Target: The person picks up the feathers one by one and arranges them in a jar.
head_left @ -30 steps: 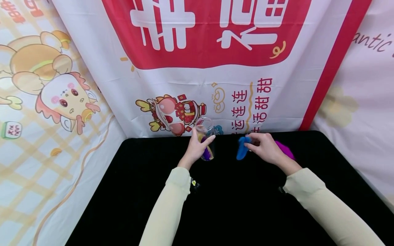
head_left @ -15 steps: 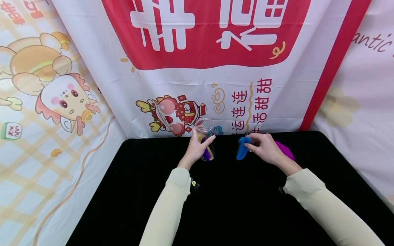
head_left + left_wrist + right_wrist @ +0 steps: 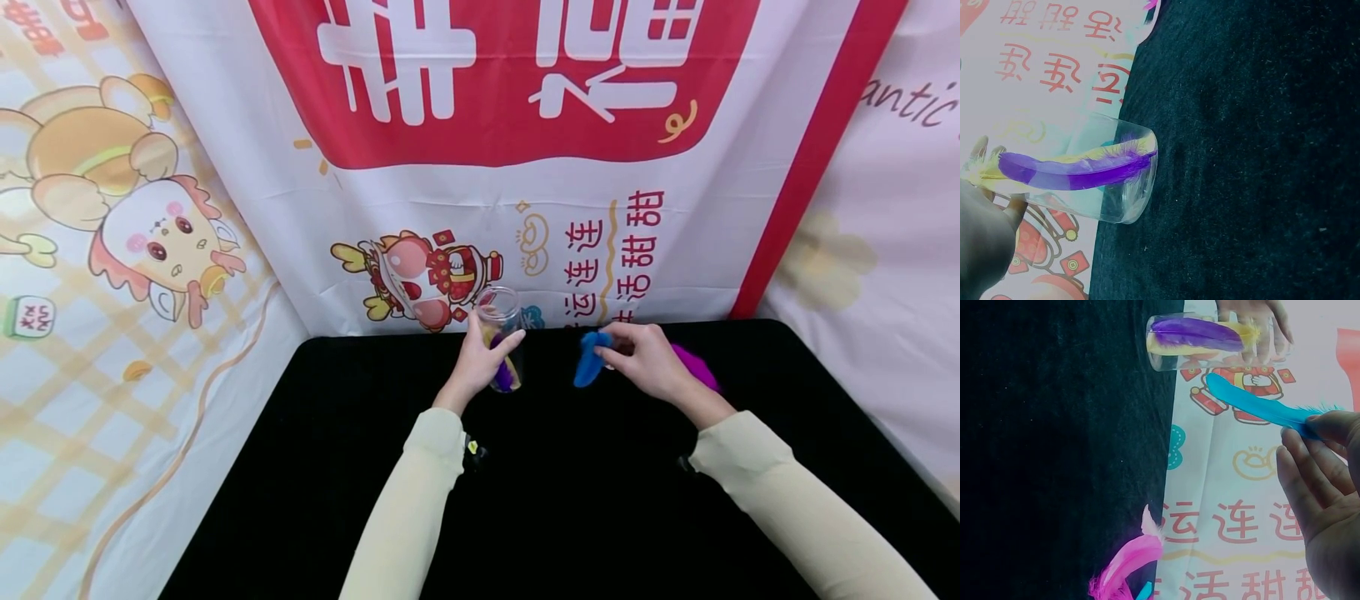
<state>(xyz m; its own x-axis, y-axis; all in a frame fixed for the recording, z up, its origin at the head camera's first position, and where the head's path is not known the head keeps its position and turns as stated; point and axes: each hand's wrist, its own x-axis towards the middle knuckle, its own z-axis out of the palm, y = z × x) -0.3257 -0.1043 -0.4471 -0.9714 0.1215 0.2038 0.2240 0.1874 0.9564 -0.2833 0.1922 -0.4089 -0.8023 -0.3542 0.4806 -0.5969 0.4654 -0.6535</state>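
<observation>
My left hand (image 3: pixel 475 360) grips a clear, open-topped jar (image 3: pixel 498 302) near its upper part, thumb across the front. Inside it a purple feather (image 3: pixel 1079 173) lies against a yellow feather (image 3: pixel 1094 152). To the right, my right hand (image 3: pixel 647 360) pinches a blue feather (image 3: pixel 589 360) between thumb and fingertips near one end. In the right wrist view the blue feather (image 3: pixel 1260 406) slants, its free end pointing toward the jar (image 3: pixel 1175 362). Beyond the right hand a magenta feather (image 3: pixel 696 367) lies at the table's far side, partly hidden by that hand.
A black cloth-covered table (image 3: pixel 570 500) spreads under both arms. Its far edge meets a printed white and red curtain (image 3: pixel 465 200). In the right wrist view, pink feathers (image 3: pixel 1132 559) lie near that edge, with a blue tip (image 3: pixel 1145 591) beside them.
The blue feather's lower end has shifted slightly up and left in the right hand's pinch. The left hand and the jar have stayed in place.
</observation>
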